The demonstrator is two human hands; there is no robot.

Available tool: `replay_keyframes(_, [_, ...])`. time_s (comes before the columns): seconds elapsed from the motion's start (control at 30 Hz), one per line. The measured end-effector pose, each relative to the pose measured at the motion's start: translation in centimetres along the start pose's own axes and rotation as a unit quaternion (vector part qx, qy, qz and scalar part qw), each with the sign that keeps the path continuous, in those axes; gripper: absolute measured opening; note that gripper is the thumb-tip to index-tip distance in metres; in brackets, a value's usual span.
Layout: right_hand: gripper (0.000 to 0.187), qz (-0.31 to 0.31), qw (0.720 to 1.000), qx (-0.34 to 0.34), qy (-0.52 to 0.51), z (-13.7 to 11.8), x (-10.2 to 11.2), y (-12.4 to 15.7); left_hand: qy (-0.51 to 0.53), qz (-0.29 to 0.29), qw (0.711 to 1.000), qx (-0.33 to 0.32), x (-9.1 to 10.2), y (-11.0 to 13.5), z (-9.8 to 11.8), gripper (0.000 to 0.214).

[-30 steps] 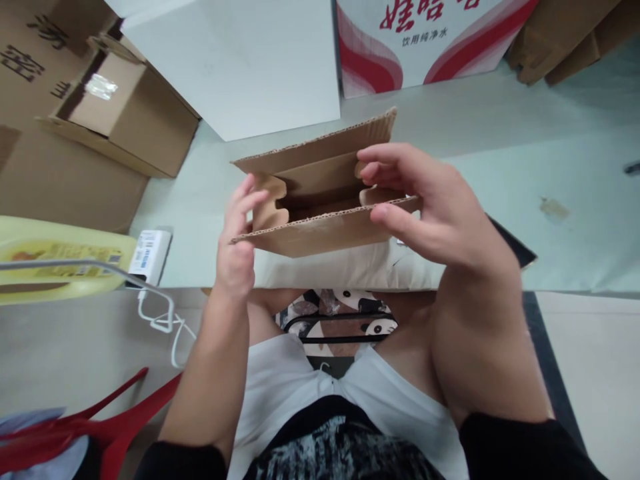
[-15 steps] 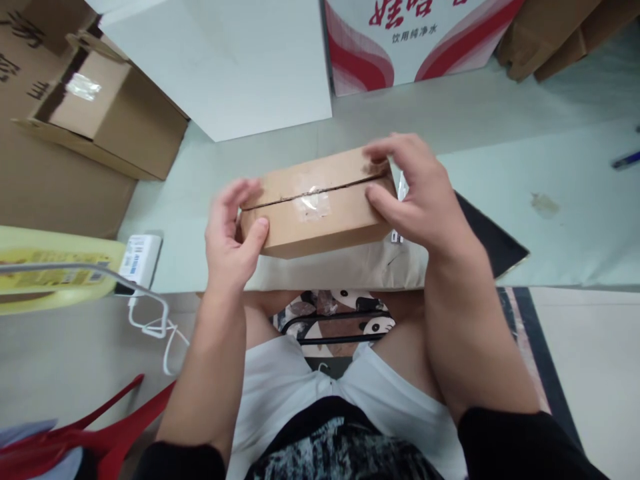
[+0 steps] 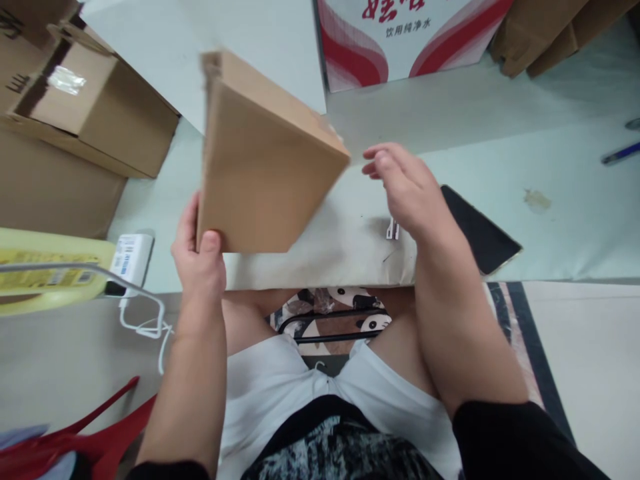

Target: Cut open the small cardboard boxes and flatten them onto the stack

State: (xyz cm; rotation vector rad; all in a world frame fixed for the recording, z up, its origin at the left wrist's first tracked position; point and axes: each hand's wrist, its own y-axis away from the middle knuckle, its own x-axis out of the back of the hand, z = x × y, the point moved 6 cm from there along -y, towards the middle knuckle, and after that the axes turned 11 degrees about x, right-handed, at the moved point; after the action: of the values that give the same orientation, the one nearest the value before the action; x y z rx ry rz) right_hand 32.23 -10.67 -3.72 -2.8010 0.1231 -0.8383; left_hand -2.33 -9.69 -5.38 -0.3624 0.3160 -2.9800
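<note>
A brown cardboard box (image 3: 270,167) is tilted up above the table, one broad plain side facing me. My left hand (image 3: 200,247) grips its lower left edge, thumb on the near face and fingers behind. My right hand (image 3: 405,183) is off the box, to the right of its corner, with fingers loosely stretched and nothing visible in them. Below that hand a small white-and-dark item (image 3: 393,230) lies on the table, partly covered, its kind unclear. A black flat device (image 3: 480,230), like a phone or tablet, lies beside my right forearm.
A larger cardboard box (image 3: 100,107) stands at the left, near a white box (image 3: 150,47). Behind is a red-and-white carton (image 3: 405,53). A white power strip (image 3: 133,263) with cables and a yellow jug (image 3: 55,270) are at left. A blue pen (image 3: 620,153) lies far right.
The box has been swung up and left, from taped top showing to a broad plain side showing. My right hand has let go of it; my left hand still holds on.
</note>
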Motion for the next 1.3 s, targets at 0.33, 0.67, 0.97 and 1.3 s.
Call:
replay_keyframes(0.33, [0.089,-0.15,0.988,0.028,-0.023,-2.5,-7.1,0.6,0.235,0.087,0.923,0.292,-6.1,4.5,-2.9,0.032])
replay_keyframes(0.67, [0.022,0.003,0.98,0.187,-0.06,-5.9,-3.6,0.5,0.186,-0.159,0.827,0.506,-11.7,8.6,-1.9,0.019])
replay_keyframes(0.97, [0.036,0.03,0.998,0.061,0.002,-2.2,-2.9,-0.4,-0.031,-0.034,0.998,0.04,-6.8,4.8,7.8,0.01])
replay_keyframes(1.3, [0.036,0.07,0.987,-0.117,0.079,2.3,0.9,-0.6,-0.257,0.017,0.949,-0.184,-8.0,-3.0,4.8,0.043])
